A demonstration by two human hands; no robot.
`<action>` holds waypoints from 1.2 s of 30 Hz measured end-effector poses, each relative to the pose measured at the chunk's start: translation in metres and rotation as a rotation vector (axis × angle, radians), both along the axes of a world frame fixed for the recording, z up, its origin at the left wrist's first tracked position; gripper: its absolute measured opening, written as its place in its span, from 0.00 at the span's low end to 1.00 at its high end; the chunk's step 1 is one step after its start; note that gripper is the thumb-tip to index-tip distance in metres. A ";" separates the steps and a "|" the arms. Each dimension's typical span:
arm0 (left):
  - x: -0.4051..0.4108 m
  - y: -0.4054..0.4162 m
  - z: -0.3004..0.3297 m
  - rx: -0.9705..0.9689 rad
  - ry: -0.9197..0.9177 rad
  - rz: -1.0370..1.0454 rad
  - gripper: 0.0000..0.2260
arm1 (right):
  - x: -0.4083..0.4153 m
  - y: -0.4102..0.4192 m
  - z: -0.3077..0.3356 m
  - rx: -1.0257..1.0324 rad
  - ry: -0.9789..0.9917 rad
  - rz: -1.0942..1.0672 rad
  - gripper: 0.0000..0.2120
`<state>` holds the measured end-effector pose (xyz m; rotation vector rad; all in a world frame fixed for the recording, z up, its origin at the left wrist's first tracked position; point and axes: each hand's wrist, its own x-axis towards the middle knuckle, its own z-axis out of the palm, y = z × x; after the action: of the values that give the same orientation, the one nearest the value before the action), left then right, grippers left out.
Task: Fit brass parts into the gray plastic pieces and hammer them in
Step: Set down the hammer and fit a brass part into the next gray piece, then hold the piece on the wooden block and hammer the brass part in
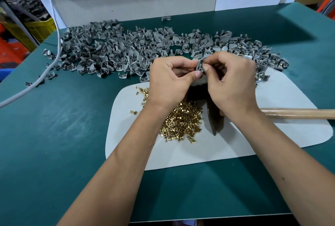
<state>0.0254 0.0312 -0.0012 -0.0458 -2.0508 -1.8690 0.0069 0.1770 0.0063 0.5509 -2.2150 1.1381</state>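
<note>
Left hand (169,79) pinching gray piece (199,66) | right hand (230,80) pinching same piece | brass parts (183,122) below

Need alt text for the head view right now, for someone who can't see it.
Both hands, left hand and right hand, pinch one gray plastic piece above a white mat. Brass parts and a hammer lie on the mat; more gray pieces are heaped behind.
</note>
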 end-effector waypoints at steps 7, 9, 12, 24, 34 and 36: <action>0.002 0.003 0.000 -0.072 0.022 0.038 0.12 | -0.003 0.003 0.002 0.014 -0.077 0.076 0.06; 0.002 0.004 0.000 -0.095 0.037 0.049 0.12 | -0.004 0.009 0.006 0.038 -0.107 0.108 0.08; 0.001 0.004 0.000 -0.130 0.041 0.052 0.13 | -0.008 0.020 0.012 0.104 -0.152 0.122 0.09; -0.003 -0.009 -0.001 -0.355 0.017 0.119 0.09 | -0.003 0.069 0.032 0.757 -0.449 0.369 0.07; -0.006 -0.018 -0.005 -0.424 -0.077 0.089 0.06 | 0.003 0.071 0.032 0.934 -0.430 0.347 0.07; -0.008 -0.019 -0.006 -0.411 -0.088 0.093 0.06 | 0.001 0.076 0.043 0.851 -0.414 0.375 0.04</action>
<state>0.0178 0.0122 -0.0076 0.0264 -2.4204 -1.3926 0.0075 0.2528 0.0493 1.1976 -3.0293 0.4198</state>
